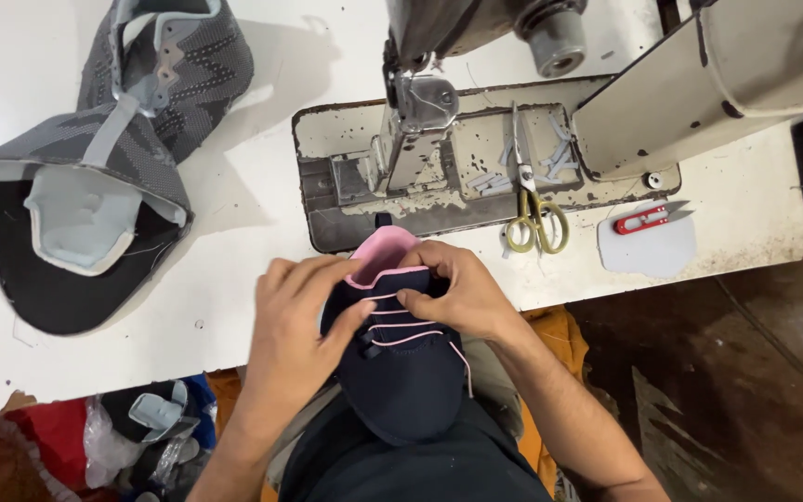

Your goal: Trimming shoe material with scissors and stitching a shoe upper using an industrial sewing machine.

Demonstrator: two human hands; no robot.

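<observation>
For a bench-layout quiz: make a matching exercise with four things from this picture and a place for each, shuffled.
Things:
1. navy shoe upper
2. scissors
3. red thread snips
4. grey knit uppers

Places:
A. on the white patch, right of the scissors
B. between the left hand and right hand
C. on the table's far left
D. on the sewing machine's base plate

Pairs: 1-B, 2-D, 3-A, 4-C

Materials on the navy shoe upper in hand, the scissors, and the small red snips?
Navy shoe upper: looks like soft matte textile, pink lining and pink laces; it bends under both hands. Scissors: bare steel blades, brass-yellow handle loops, likely coated metal. Red snips: shiny metal blades, glossy red grip, probably plastic.
</observation>
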